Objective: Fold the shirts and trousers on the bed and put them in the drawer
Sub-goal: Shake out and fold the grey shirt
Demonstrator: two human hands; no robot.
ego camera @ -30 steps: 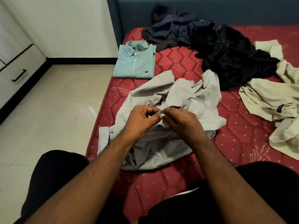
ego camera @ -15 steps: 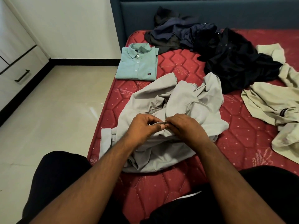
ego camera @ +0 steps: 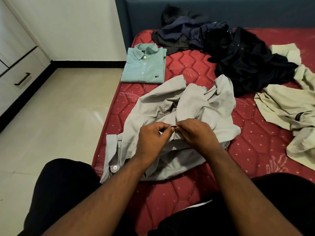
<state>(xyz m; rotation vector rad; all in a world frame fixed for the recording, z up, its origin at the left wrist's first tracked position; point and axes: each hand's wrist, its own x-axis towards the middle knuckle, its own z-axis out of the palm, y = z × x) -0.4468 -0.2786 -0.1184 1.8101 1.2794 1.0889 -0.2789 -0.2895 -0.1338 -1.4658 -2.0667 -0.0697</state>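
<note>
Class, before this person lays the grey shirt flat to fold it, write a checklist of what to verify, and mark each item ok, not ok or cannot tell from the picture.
1. Both hands have a grip on the grey shirt: ok; left hand and right hand pinch its cloth together.
2. Front buttoned up: cannot tell; the fingers hide that spot.
3. Shirt spread flat: not ok; it lies crumpled.
4. Sleeve cuff on the bed: not ok; it hangs at the mattress edge.
5. Room for the folded shirt: ok; bare mattress beside the folded green shirt.
6. Drawer open: not ok; it looks closed.
</note>
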